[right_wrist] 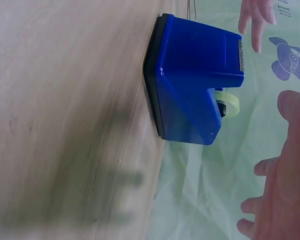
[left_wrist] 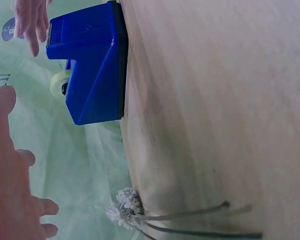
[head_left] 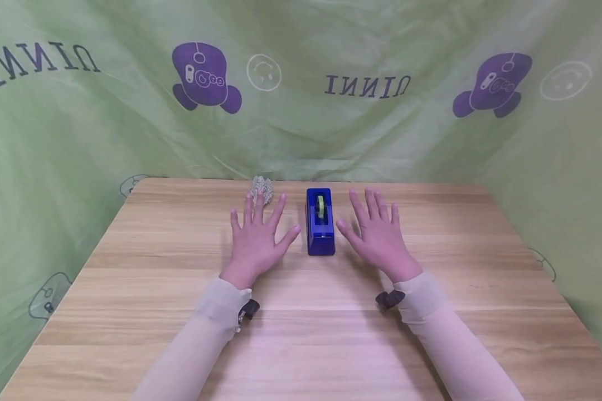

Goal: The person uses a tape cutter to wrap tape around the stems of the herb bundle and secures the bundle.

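Observation:
A blue tape dispenser (head_left: 321, 236) with a small roll of yellowish tape (head_left: 320, 206) stands on the table between the two hands. To its left, my left hand (head_left: 256, 242) hovers palm down with fingers spread, holding nothing. My right hand (head_left: 381, 239) is held the same way on the other side, its thumb close to the dispenser but apart from it. Beyond the left fingertips lies a bunch of small greyish-white flowers (head_left: 262, 188); the left wrist view shows its thin dark green stems (left_wrist: 205, 232) lying along the tabletop.
The wooden table (head_left: 301, 345) reaches back to a green curtain (head_left: 301, 145) printed with purple bears and lettering, which also hangs along both sides. Dark bands (head_left: 390, 299) sit at both wrists, by the pale sleeves.

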The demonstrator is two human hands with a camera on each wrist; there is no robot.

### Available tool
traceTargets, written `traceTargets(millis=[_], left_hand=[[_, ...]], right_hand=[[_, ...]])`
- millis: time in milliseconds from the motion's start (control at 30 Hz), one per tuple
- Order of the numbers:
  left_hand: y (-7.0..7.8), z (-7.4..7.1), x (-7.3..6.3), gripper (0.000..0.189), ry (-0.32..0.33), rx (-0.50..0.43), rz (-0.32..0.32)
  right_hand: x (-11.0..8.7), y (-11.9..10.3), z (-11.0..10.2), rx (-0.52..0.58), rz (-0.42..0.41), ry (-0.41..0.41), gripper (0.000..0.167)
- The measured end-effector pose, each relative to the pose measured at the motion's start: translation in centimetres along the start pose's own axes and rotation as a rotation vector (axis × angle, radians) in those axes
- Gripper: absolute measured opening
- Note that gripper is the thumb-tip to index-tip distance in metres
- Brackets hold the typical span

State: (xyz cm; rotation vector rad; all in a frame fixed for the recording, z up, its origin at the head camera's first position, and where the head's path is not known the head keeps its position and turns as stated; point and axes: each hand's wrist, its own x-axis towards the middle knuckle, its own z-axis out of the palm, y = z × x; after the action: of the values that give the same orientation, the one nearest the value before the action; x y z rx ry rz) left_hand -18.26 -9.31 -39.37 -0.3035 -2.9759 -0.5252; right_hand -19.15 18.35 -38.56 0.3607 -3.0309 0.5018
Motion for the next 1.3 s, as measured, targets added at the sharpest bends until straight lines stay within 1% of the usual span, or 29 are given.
traceTargets(millis=[67, 167, 233, 333, 400, 500, 567, 633, 767, 900, 1100, 1200, 1300], left_hand=[[0.0, 0.0, 0.2, 0.077, 0.020, -0.021, 0.021], [0.0, 0.2, 0.6, 0.072, 0.086, -0.084, 0.067], [-0.1, 0.3, 1.0, 0.067, 0.138, -0.153, 0.098], [-0.1, 0.7, 1.6, 0.059, 0.194, -0.305, 0.132], [-0.1, 1.0, 2.0, 0.052, 0.203, -0.432, 0.153], [0.1, 1.8, 2.8, 0.041, 0.193, -0.612, 0.164], [0.3, 2.3, 3.2, 0.038, 0.179, -0.694, 0.153], [0.5, 2.9, 3.5, 0.037, 0.158, -0.750, 0.123], [0.9, 3.8, 3.7, 0.038, 0.094, -0.836, 0.060], [1.5, 4.7, 4.0, 0.038, 0.063, -0.902, 0.040], [1.8, 5.6, 4.1, 0.039, 0.078, -0.925, 0.037], [1.8, 5.8, 4.1, 0.040, 0.090, -0.929, 0.037], [1.9, 5.8, 4.2, 0.042, 0.096, -0.922, 0.042]], right_hand=[[0.1, -0.1, 0.0, 0.024, -0.016, 0.018, 0.085], [0.2, -0.3, -0.1, 0.101, -0.052, 0.063, 0.079], [0.2, -0.5, -0.2, 0.180, -0.070, 0.087, 0.070], [0.3, -1.0, -0.4, 0.312, -0.069, 0.095, 0.055], [0.4, -1.3, -0.3, 0.404, -0.049, 0.083, 0.043], [0.6, -1.6, 0.1, 0.522, -0.012, 0.055, 0.029], [0.8, -1.6, 0.6, 0.593, 0.014, 0.026, 0.024], [1.0, -1.7, 1.1, 0.647, 0.037, -0.007, 0.022], [1.1, -2.0, 1.9, 0.720, 0.083, -0.064, 0.023], [1.1, -2.2, 2.2, 0.766, 0.116, -0.083, 0.022], [1.2, -2.4, 2.7, 0.812, 0.157, -0.093, 0.020], [1.2, -2.4, 2.9, 0.833, 0.176, -0.094, 0.021], [1.3, -2.5, 3.0, 0.857, 0.212, -0.093, 0.020]])
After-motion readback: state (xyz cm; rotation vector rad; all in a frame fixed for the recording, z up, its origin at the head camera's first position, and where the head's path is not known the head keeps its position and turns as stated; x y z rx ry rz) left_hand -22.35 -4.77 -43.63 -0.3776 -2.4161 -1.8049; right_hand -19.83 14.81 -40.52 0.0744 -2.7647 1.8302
